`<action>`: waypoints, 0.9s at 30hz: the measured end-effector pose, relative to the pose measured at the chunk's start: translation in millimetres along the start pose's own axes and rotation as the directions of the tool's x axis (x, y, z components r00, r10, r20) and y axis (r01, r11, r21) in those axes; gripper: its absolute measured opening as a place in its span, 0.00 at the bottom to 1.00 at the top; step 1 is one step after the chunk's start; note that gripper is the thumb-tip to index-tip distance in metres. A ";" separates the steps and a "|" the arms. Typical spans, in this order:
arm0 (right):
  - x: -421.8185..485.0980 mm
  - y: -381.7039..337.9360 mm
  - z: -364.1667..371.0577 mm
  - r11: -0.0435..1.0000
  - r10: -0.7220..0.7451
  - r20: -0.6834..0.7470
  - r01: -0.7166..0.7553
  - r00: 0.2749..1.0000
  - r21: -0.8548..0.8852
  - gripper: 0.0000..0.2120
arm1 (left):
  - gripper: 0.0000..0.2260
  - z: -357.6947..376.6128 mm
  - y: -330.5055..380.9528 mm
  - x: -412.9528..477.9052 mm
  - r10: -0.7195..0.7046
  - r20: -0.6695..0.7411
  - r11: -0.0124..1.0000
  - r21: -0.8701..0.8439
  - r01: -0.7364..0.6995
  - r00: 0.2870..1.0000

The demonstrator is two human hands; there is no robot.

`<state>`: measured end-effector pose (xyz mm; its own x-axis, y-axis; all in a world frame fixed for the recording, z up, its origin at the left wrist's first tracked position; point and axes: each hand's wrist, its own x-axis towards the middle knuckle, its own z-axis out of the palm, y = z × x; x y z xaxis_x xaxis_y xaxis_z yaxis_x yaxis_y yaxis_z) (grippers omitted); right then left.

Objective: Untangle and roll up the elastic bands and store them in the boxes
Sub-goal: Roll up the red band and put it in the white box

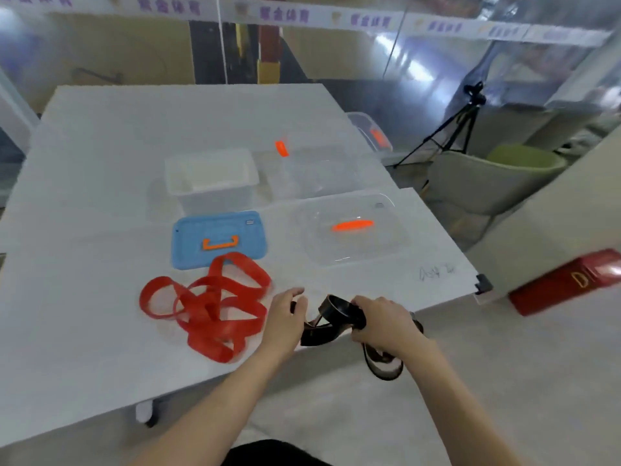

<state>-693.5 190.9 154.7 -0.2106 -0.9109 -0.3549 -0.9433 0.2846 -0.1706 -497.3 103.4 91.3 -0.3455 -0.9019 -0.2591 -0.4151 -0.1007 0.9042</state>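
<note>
The black elastic band (339, 312) is held in the air over the near edge of the white table (100, 146), between both hands. The left hand (285, 316) reaches in with its back up, thumb raised and fingers curled round one end of the band. The right hand (379, 326) closes over the other part, knuckles up, fingers wrapped round the strip. Between the hands the band forms a small coil and a twisted fold; a further loop hangs down below the right wrist, off the table. It is a flat, dark, glossy strip.

Just left of the left hand, the red elastic band (215, 306) lies on the table in a loose tangle of flat loops, its far loop reaching onto the near edge of a blue lid (188, 237) with an orange handle.

Behind the blue lid stands a translucent white box (211, 193), open at the top; blur hides its inside. To its right is a clear box (322, 176) with an orange latch, also too blurred to tell its contents. Nearer, right of the blue lid, lies a clear lid (353, 250) with an orange handle.
</note>
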 end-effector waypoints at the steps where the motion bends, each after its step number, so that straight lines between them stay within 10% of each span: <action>1: -2.2 15.4 0.9 1.000 0.012 -0.007 -0.012 1.000 0.003 0.19 | 0.14 12.6 4.7 1.6 -0.001 0.014 1.000 0.014 0.000 1.000; 27: 194.1 225.4 -17.2 0.966 -0.107 0.222 0.154 0.969 -0.207 0.18 | 0.18 182.5 43.6 165.2 -0.178 0.130 0.982 0.087 0.167 0.975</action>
<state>-951.4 73.1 63.2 -0.0461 -0.8471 -0.5294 -0.9969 0.0724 -0.0292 -726.1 26.7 26.0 -0.3728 -0.8073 -0.4574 -0.5385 -0.2132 0.8152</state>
